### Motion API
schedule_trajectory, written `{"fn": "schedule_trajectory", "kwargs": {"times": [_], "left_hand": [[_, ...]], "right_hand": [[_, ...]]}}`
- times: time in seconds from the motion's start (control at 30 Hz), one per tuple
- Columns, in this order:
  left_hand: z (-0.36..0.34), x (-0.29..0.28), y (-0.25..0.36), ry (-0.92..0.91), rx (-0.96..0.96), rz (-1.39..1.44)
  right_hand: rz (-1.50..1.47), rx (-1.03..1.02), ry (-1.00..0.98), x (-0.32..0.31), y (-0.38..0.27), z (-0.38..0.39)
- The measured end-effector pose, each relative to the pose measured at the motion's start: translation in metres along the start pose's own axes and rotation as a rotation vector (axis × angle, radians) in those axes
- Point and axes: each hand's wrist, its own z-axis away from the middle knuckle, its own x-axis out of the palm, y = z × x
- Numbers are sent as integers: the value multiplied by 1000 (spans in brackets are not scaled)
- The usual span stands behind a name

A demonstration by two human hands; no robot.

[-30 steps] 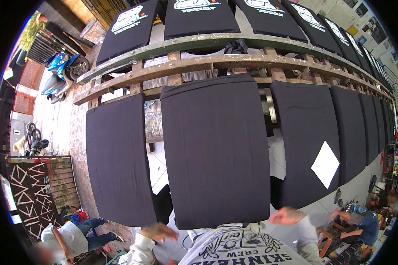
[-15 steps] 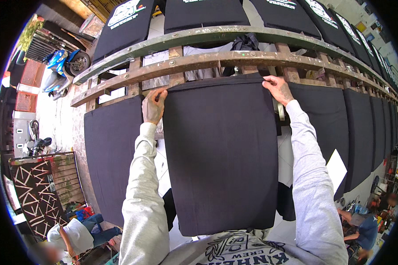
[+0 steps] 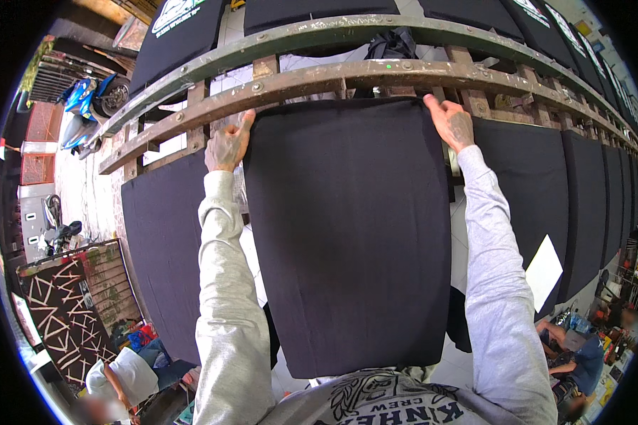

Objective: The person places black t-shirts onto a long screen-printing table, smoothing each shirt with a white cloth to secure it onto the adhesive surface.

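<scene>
A black fabric panel (image 3: 347, 234) lies stretched over a flat board in front of me, its near end close to my body. At its far left corner is my left hand (image 3: 230, 145), fingers curled and thumb raised along the cloth's edge. My right hand (image 3: 451, 126) grips the far right corner, thumb and fingers closed at the edge. Both hands' fingertips are partly hidden beside the board. The far edge of the cloth lies smooth against the board's end, close to a brown metal rail (image 3: 298, 79).
More black-covered boards (image 3: 521, 191) stand in a row to the right, one with a white sheet (image 3: 544, 273). Beyond a green rail (image 3: 319, 30) lie black panels with white prints. A blue motorbike (image 3: 92, 113) stands far left. Other people sit at lower left (image 3: 124, 382) and lower right (image 3: 578, 361).
The loose band along the cloth's far edge has gone down over the board's end. My left hand has moved slightly outward and farther away. The view has shifted a little.
</scene>
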Motion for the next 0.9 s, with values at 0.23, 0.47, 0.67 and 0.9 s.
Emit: {"fn": "schedule_trajectory", "kwargs": {"times": [0.23, 0.47, 0.67, 0.9], "left_hand": [[-1, 15, -18, 127, 125, 214], [19, 28, -9, 360, 126, 322], [15, 25, -1, 456, 130, 348], [15, 27, -2, 426, 115, 291]], "right_hand": [[-347, 16, -30, 16, 4, -12], [-347, 25, 214, 14, 7, -14], [-262, -98, 357, 27, 13, -11], [-280, -105, 351, 27, 21, -22]]}}
